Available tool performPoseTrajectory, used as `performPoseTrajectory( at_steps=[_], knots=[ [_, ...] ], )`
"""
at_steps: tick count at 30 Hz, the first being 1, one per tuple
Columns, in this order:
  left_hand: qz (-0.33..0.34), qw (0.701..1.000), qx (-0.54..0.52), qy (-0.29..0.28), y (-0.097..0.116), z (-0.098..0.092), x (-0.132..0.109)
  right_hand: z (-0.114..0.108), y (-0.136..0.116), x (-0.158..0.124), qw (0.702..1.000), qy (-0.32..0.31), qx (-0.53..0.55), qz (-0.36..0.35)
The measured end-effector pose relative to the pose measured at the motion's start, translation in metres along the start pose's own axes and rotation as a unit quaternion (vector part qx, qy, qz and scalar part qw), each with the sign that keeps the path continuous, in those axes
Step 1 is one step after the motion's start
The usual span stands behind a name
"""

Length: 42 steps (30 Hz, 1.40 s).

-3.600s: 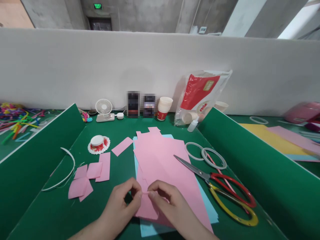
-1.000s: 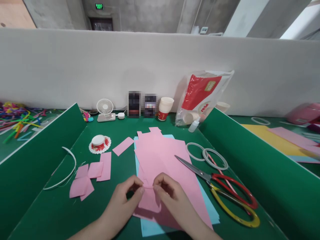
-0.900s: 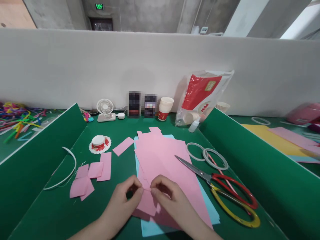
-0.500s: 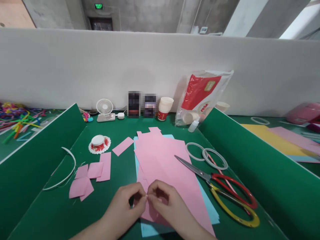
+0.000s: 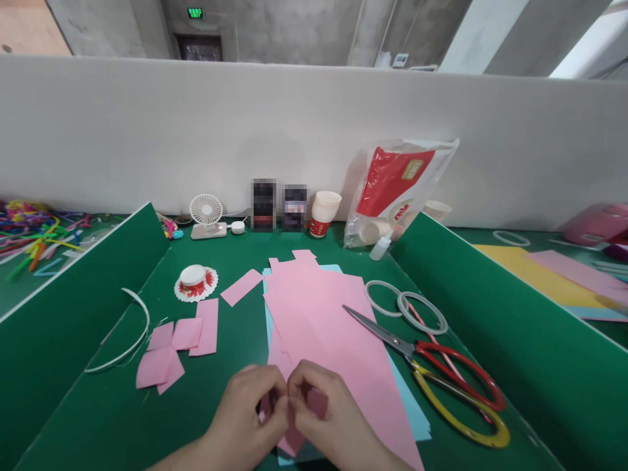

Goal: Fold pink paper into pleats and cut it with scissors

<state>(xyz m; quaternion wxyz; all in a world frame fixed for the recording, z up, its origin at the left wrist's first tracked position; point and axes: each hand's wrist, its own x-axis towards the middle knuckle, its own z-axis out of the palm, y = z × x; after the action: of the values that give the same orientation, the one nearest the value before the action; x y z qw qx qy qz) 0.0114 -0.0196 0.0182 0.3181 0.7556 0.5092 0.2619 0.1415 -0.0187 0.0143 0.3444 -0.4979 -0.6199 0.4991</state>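
My left hand (image 5: pixel 252 409) and my right hand (image 5: pixel 328 412) meet at their fingertips over the lower part of the pink paper sheets (image 5: pixel 318 314). Both are closed in a pinch. A small pink piece (image 5: pixel 293 438) shows below and between the fingers; the pinched spot itself is too small to make out. Light blue sheets (image 5: pixel 415 418) lie under the pink ones. Open scissors (image 5: pixel 409 350) with red and yellow handles rest partly on the paper at the right. Several small pink pieces (image 5: pixel 189 333) lie to the left of my hands.
A white ribbed disc on a red-patterned paper base (image 5: pixel 195 282), a curved white strip (image 5: pixel 142 314), two white rings (image 5: pixel 422 312), a small fan (image 5: pixel 206 210), paper cups (image 5: pixel 324 212) and a plastic bag (image 5: pixel 397 186) surround the work area. Green dividers (image 5: pixel 490 314) bound both sides.
Both hands have moved slightly down, still fingertip to fingertip. The pink piece beneath them now shows lower and more clearly between the hands.
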Motion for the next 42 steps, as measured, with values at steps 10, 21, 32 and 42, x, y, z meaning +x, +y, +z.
performPoseTrajectory(
  at_steps=[10, 21, 32, 42],
  knots=[
    [-0.031, 0.997, -0.062, 0.023, 0.003, -0.015, 0.007, -0.008, -0.007, 0.003, 0.996, -0.02, 0.072, 0.05],
    [-0.073, 0.987, -0.137, 0.048, 0.001, -0.032, 0.018, -0.017, -0.005, 0.009, 0.993, 0.015, 0.113, 0.035],
    [-0.044, 0.994, -0.062, -0.082, 0.006, -0.013, 0.009, -0.004, -0.002, 0.002, 0.998, -0.031, 0.043, 0.026],
    [-0.066, 0.987, -0.147, 0.016, 0.002, -0.03, 0.016, -0.004, -0.001, 0.001, 0.996, -0.056, -0.073, 0.021]
  ],
)
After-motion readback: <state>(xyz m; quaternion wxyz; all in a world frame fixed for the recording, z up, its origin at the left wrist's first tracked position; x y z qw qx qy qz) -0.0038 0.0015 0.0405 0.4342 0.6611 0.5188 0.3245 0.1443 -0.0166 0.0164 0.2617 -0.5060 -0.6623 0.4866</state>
